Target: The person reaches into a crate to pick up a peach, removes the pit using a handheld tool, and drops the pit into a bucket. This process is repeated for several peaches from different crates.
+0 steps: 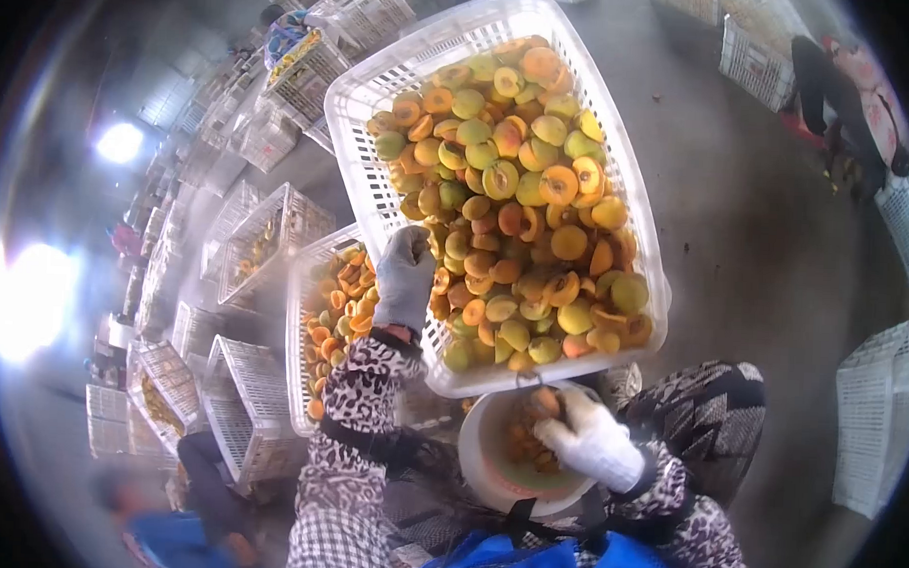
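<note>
A white plastic crate [644, 241] full of halved and whole apricots [507, 211] stands tilted in front of me. My left hand [405, 277], in a pale glove, is at the crate's left side, beside the fruit. Its fingers are curled, and what they hold, if anything, is hidden. My right hand [591, 441], gloved in white, is over a white bucket [479, 455] between my legs. An orange-brown apricot [545, 401] shows at its fingertips. Small brown pieces [529, 449] lie inside the bucket. Just above the fingers, a dark curved thing is too small to name.
A second crate [300, 349] with orange apricot halves stands to the left, partly under my left arm. More white crates [255, 407] are stacked further left. At the right are another crate [875, 419] and a person [851, 108]. A person in blue [180, 540] is at lower left.
</note>
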The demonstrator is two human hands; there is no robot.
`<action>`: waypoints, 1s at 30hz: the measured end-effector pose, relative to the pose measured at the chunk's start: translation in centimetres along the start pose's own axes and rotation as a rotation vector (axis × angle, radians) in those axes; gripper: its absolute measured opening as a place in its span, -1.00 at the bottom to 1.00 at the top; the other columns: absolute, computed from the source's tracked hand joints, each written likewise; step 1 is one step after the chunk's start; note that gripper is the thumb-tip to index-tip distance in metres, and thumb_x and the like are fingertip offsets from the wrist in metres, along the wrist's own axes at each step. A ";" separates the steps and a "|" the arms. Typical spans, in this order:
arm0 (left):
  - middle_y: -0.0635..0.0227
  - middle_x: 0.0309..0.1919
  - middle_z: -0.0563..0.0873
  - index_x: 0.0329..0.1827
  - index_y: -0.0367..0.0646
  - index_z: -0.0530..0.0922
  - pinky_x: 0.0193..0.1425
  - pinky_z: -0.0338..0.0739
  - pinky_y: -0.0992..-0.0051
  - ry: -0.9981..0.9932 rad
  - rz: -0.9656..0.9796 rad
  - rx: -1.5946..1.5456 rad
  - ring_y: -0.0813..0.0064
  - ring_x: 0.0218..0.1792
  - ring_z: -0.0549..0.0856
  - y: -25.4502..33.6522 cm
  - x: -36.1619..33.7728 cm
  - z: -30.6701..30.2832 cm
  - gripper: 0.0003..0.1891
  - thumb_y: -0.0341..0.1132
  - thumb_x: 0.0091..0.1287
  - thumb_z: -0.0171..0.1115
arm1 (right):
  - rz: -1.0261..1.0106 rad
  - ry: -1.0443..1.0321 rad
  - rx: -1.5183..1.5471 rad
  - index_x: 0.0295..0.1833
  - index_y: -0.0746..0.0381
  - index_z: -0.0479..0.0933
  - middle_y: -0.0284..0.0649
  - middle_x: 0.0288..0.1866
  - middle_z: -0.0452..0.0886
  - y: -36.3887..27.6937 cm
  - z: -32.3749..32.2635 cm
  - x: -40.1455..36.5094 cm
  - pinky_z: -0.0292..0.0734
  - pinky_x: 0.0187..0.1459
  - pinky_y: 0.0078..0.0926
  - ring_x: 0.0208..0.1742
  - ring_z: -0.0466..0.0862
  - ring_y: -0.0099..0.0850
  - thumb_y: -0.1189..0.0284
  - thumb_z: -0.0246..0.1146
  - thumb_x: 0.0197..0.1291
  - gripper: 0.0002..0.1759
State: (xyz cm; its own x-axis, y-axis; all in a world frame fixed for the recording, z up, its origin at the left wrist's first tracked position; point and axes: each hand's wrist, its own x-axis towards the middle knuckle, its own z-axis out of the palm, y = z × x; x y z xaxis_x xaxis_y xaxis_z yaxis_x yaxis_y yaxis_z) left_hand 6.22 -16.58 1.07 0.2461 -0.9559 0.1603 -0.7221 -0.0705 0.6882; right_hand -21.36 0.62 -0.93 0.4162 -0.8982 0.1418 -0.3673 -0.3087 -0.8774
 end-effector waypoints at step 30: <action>0.01 0.10 0.56 0.24 -0.33 0.36 -0.02 0.70 0.35 -0.377 -0.554 -1.584 0.26 0.07 0.63 5.9 -15.0 -3.3 -0.52 -0.36 0.31 0.27 | 0.218 -0.116 -0.103 0.01 0.27 0.38 -0.01 -0.47 0.58 -6.3 2.9 2.0 0.55 -0.38 -0.14 -0.46 0.63 0.01 0.38 0.23 0.08 -0.62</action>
State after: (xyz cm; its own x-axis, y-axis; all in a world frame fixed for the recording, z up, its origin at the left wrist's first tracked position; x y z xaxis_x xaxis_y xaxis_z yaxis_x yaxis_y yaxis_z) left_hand 0.40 -1.73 5.03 -0.0946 -0.9421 -0.3217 0.7393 -0.2829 0.6110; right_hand -15.78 1.65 3.52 0.4082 -0.9070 -0.1039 -0.5389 -0.1475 -0.8294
